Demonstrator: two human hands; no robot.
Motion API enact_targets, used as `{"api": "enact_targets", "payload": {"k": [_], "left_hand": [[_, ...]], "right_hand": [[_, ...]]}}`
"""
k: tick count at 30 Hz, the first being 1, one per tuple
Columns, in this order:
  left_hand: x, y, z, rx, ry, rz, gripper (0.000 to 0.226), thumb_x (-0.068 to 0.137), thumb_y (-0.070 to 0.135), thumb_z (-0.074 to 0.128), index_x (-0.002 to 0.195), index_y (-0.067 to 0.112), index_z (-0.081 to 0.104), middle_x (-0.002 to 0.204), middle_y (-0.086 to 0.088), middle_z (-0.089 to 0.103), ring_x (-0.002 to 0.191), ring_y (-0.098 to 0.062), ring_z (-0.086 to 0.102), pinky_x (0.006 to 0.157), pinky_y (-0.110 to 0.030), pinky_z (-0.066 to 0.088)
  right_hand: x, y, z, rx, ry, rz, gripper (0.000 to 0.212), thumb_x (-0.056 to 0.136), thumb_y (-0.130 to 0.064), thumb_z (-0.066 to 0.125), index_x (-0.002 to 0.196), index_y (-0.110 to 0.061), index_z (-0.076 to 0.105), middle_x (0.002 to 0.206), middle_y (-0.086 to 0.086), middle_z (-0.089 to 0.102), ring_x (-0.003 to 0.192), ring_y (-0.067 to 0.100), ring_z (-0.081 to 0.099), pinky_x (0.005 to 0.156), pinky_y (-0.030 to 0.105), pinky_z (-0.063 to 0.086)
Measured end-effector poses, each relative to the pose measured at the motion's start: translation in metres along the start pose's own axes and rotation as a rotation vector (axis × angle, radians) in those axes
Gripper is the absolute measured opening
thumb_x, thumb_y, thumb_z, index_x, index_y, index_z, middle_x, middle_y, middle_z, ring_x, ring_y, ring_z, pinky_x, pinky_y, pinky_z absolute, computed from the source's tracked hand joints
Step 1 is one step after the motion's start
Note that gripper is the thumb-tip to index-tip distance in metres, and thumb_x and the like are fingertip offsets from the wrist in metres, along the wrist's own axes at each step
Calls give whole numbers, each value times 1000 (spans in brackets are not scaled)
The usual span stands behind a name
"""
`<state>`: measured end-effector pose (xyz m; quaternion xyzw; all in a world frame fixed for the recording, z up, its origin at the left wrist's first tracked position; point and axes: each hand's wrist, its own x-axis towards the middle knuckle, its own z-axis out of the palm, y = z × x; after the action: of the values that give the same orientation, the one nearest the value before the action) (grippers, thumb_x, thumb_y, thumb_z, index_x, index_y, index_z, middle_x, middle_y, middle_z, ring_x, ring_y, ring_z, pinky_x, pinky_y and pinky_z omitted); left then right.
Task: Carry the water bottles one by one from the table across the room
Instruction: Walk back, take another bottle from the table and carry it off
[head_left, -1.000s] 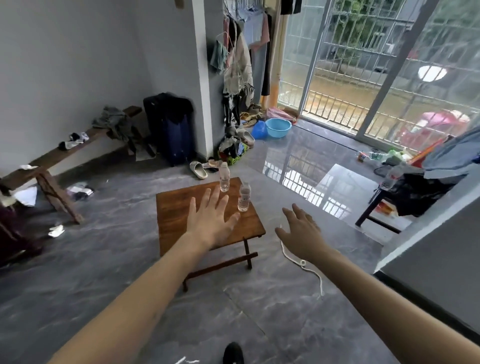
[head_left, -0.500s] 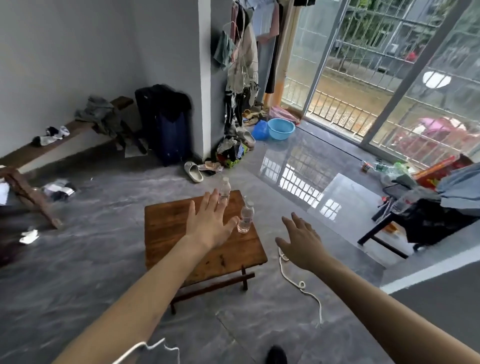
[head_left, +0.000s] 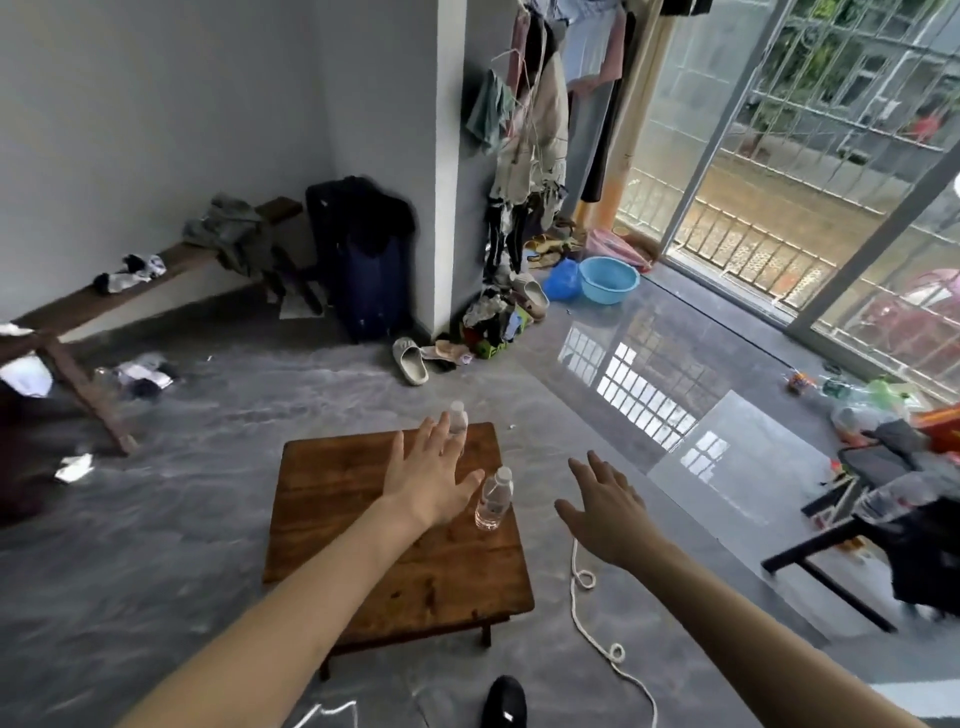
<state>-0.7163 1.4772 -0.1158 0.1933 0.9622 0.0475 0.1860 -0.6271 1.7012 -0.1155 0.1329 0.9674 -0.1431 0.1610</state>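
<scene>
Two clear water bottles stand upright on a low wooden table (head_left: 337, 499). The near bottle (head_left: 494, 499) is by the table's right edge; the far bottle (head_left: 458, 415) is at the back edge, partly hidden behind my fingers. My left hand (head_left: 431, 478) is stretched out flat above the table, fingers straight, its thumb just left of the near bottle and holding nothing. My right hand (head_left: 602, 504) hovers to the right of the table over the floor, fingers relaxed and empty.
A white rope (head_left: 587, 603) lies on the floor right of the table. A dark shoe (head_left: 504, 701) shows at the bottom. A black table (head_left: 852, 530) with clutter stands right. Wooden bench (head_left: 156, 275), suitcase (head_left: 363, 260), slippers and blue basin (head_left: 608, 278) lie beyond.
The view has come closer to the table, which now sits lower and larger. Both hands stay outstretched; the left thumb has drawn nearer the near bottle.
</scene>
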Motion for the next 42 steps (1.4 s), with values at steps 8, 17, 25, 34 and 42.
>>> {"api": "enact_targets", "payload": {"k": [8,17,25,34,42], "left_hand": [[87,24,2,-28,-71,-89,71,104,61,19,164,27,0,169,2,-21,156,-17,-19,126,-48,-7],[141,7,61,-67,-234,-138,75,102,65,26,164,28,5,170,4,-18,157,-13,-16,127,-45,-6],[212,-16,149,-156,-284,7,104,87,67,59,163,31,-3,169,9,-20,157,-11,-15,129,-41,-3],[268,-38,250,-571,-264,249,105,79,35,86,160,36,19,168,17,12,153,3,11,127,-30,18],[277,-29,279,-777,-126,245,71,72,31,92,135,30,59,127,15,68,118,1,62,102,-20,49]], "right_hand": [[113,40,-14,18,-56,-91,72,99,-54,41,159,-25,13,168,5,5,154,29,9,123,48,14],[178,62,54,51,-265,-51,77,98,-56,40,159,-24,7,168,6,2,154,27,5,124,50,15],[231,75,149,83,-299,47,74,99,-51,41,160,-23,8,168,6,4,154,27,7,124,44,14],[275,83,251,123,-358,101,72,98,-44,43,160,-22,12,168,7,9,154,28,11,123,45,15],[285,81,298,169,-367,75,64,100,-43,35,158,-24,17,167,9,14,153,30,14,123,48,17]]}}
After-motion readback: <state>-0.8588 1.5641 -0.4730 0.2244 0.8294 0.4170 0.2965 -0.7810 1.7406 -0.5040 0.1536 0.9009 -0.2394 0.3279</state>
